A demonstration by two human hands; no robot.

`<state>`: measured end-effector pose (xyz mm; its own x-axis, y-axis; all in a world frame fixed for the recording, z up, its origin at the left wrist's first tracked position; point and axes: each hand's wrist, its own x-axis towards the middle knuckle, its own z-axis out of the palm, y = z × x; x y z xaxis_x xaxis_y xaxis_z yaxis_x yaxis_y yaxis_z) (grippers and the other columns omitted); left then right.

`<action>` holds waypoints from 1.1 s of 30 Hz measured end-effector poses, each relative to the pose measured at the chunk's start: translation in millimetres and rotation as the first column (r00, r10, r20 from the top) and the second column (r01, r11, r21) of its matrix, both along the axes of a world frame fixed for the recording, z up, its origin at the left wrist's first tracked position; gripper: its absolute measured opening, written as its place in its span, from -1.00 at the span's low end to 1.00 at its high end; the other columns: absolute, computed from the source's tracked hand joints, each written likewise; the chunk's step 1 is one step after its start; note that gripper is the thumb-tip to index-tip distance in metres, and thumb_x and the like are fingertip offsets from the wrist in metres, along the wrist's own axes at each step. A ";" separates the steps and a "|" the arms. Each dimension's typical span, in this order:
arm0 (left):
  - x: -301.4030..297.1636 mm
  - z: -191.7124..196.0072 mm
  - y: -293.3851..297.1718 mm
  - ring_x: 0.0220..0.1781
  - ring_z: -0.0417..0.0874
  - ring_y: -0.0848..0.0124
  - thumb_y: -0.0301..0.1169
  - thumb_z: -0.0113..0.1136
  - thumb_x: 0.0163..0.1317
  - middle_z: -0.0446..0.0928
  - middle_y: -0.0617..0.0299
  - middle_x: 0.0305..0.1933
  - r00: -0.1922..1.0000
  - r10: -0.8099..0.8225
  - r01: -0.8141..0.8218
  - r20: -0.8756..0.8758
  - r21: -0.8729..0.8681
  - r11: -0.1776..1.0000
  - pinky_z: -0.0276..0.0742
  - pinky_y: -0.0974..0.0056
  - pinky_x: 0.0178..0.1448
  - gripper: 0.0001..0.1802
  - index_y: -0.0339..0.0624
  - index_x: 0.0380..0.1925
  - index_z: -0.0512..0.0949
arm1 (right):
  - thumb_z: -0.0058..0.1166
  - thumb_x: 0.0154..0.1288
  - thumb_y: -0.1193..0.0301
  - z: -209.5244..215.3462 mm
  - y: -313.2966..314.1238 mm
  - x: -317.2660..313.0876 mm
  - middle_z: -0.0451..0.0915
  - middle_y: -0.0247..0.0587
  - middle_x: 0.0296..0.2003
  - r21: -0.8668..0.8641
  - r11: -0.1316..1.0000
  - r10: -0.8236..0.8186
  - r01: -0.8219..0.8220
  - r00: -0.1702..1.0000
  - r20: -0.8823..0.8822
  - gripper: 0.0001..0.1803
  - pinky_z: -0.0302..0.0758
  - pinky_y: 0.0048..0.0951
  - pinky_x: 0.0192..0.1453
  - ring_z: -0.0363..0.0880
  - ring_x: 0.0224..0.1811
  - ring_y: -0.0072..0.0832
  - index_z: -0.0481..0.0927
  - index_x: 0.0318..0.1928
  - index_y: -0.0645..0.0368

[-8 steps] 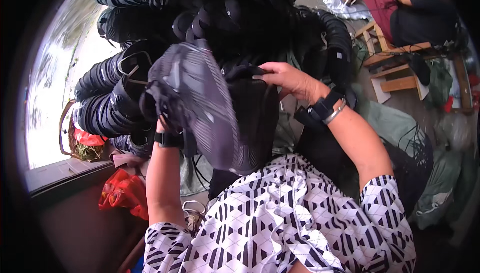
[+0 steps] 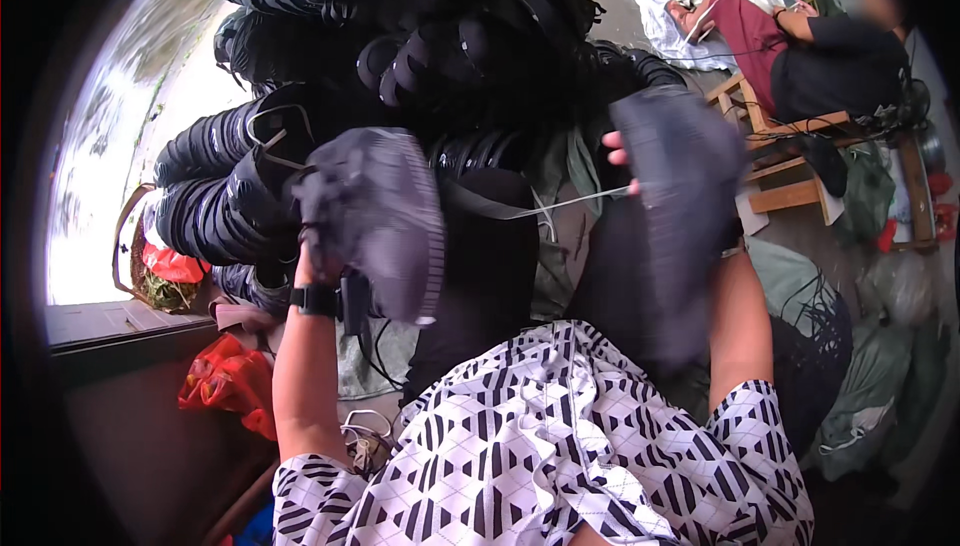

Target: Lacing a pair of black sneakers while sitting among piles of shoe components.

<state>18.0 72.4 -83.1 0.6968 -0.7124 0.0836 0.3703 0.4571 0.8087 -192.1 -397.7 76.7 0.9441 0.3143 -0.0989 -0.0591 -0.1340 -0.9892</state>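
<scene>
No text, label, number or sign can be read. Small pale marks show on the stacked black shoes [image 2: 222, 218], too small to make out; the blurred dark shoe [image 2: 685, 216] shows nothing legible.

Held shoes [image 2: 395, 216]: two, one on each side. Pale cord [image 2: 585, 200] stretched taut: one. Black wristband [image 2: 315, 299] on the left forearm: one. Red bags [image 2: 225, 376] at the left side: two. Seated co-worker [image 2: 845, 71]: one. Stacked dark footwear [image 2: 215, 216]: many; overlap prevents an exact count.
</scene>
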 end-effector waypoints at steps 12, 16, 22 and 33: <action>-34.5 100.6 -189.3 -0.01 0.55 0.42 -0.36 0.11 0.16 0.55 0.16 0.00 0.880 -0.471 0.325 0.061 0.644 0.693 0.43 0.35 0.13 -0.53 -0.36 0.06 0.46 | 0.10 0.25 0.35 -45.7 51.5 38.2 0.61 -0.46 -0.28 0.196 0.895 -0.354 0.401 0.905 -0.236 -0.73 0.56 -0.56 -0.27 0.59 -0.31 -0.64 0.58 -0.05 0.10; -32.1 85.5 -150.8 0.12 0.50 0.35 -0.28 0.07 0.24 0.48 0.09 0.13 0.818 -0.573 0.528 0.051 0.329 0.783 0.34 0.33 0.25 -0.43 -0.32 0.22 0.31 | 0.06 0.28 0.37 -33.7 63.9 48.7 0.61 -0.38 -0.26 -0.049 0.913 -0.401 0.404 0.871 -0.284 -0.71 0.57 -0.56 -0.28 0.59 -0.26 -0.59 0.56 0.00 0.12; -53.6 80.3 -136.0 0.10 0.49 0.46 -0.31 0.02 0.32 0.51 0.27 0.08 0.918 -0.390 0.367 -0.071 0.526 0.768 0.34 0.26 0.22 -0.61 -0.22 0.10 0.46 | 0.04 0.24 0.23 -41.6 54.8 58.6 0.60 -0.31 -0.32 -0.262 0.896 -0.423 0.359 0.868 -0.258 -0.66 0.60 -0.38 -0.36 0.60 -0.30 -0.47 0.56 -0.01 0.06; -53.2 89.7 -128.6 0.18 0.43 0.29 -0.19 0.20 0.22 0.45 0.03 0.14 0.843 -0.072 -0.291 0.533 0.566 0.772 0.31 0.16 0.25 -0.42 -0.29 0.16 0.36 | -0.08 0.28 0.28 -50.2 79.7 52.0 0.63 -0.11 -0.28 -0.518 0.812 -0.444 0.268 0.860 -0.251 -0.67 0.58 -0.18 -0.30 0.63 -0.21 -0.25 0.58 -0.08 0.20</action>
<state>-35.2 -56.2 6.6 0.7572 -0.6529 0.0210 -0.1864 -0.1852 0.9649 -140.2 -318.0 26.4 0.8536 -0.2012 -0.4805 -0.5157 -0.4572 -0.7246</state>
